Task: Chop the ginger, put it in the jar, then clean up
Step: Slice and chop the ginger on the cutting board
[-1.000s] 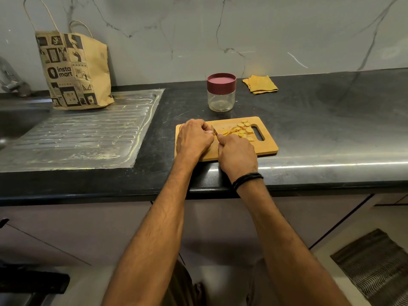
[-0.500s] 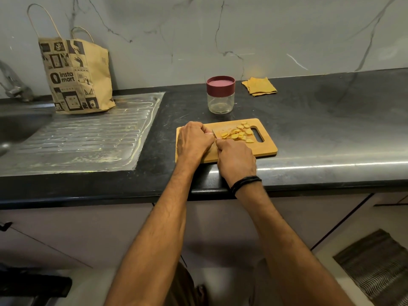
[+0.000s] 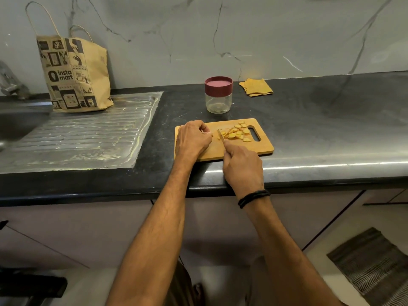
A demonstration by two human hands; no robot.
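Ginger slices [image 3: 237, 133], pale yellow, lie mid-frame on tan wooden board [image 3: 265, 149], just right of small steel knife [image 3: 220, 135] gripped in right hand [image 3: 241, 166]; curled fingers of left hand [image 3: 194, 139] pinch barely visible ginger stub [image 3: 211, 134] just left of blade.

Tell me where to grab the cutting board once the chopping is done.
Take the cutting board by its slotted handle at the right end, coming from the right. The cutout gives fingers a hold. The ginger slices lie just left of it, so keep it level.
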